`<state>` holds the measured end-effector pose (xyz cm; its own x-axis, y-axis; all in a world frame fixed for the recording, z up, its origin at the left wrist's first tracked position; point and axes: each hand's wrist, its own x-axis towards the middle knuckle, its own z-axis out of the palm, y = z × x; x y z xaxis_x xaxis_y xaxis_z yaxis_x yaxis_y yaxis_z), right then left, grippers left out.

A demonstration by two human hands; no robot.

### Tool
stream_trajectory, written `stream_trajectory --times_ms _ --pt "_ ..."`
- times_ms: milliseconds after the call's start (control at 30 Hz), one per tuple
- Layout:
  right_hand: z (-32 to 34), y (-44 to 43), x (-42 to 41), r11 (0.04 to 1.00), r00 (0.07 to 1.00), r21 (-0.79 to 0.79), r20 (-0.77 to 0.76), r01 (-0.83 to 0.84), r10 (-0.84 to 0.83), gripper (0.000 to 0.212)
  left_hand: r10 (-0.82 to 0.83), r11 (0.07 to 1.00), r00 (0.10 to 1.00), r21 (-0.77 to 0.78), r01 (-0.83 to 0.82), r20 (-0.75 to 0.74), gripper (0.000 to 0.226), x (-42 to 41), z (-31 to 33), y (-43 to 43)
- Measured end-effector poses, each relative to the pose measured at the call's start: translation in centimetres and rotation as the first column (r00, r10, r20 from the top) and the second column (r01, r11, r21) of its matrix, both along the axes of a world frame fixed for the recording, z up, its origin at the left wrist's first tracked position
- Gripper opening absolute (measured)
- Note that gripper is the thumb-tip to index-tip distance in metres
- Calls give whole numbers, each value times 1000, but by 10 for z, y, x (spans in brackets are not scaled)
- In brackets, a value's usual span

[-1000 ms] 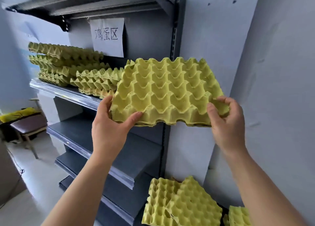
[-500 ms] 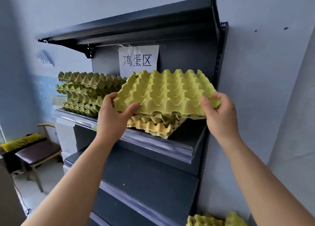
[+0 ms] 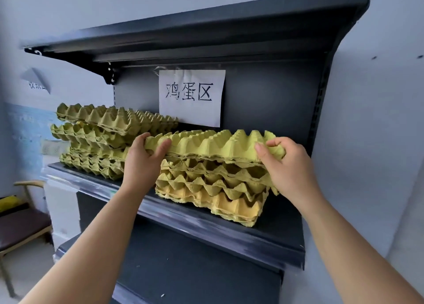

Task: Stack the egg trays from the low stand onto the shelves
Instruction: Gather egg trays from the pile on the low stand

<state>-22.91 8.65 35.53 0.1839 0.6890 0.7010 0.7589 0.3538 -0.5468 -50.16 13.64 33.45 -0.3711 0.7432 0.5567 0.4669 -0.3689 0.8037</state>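
Having dropped onto the stack (image 3: 213, 189), tray (image 3: 215, 143) is nearly placed; left grip (image 3: 142, 164) and right grip (image 3: 286, 168) still hold its ends.

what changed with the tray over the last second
The egg tray, held tilted up in front of the shelf a second ago, has been brought forward and levelled onto the right-hand stack on it. The left hand and right hand still grip its two ends; neither has let go. The left stack and the paper sign stayed as they were.
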Motion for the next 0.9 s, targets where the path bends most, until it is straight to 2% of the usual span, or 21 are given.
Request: stream_trajectory --times_ms 400,600,700,767,900 --pt "-10 8 -44 974 970 -39 109 225 -219 45 -198 978 980 -71 197 -5 69 -24 -23 53" --pt "-15 3 -61 930 928 -110 173 350 -329 52 -258 966 957 -50 253 -131 66 -37 -32 57" --pt "-18 -7 -69 927 921 -80 171 366 -349 49 -205 976 945 21 218 -254 59 -40 -33 59" --pt "-18 -17 -72 924 910 -38 194 380 -366 46 -132 975 923 121 186 -361 50 -39 -32 55" --pt "-24 -43 -72 919 891 -11 249 395 -380 43 -94 922 873 288 258 -479 40 -20 -33 35"
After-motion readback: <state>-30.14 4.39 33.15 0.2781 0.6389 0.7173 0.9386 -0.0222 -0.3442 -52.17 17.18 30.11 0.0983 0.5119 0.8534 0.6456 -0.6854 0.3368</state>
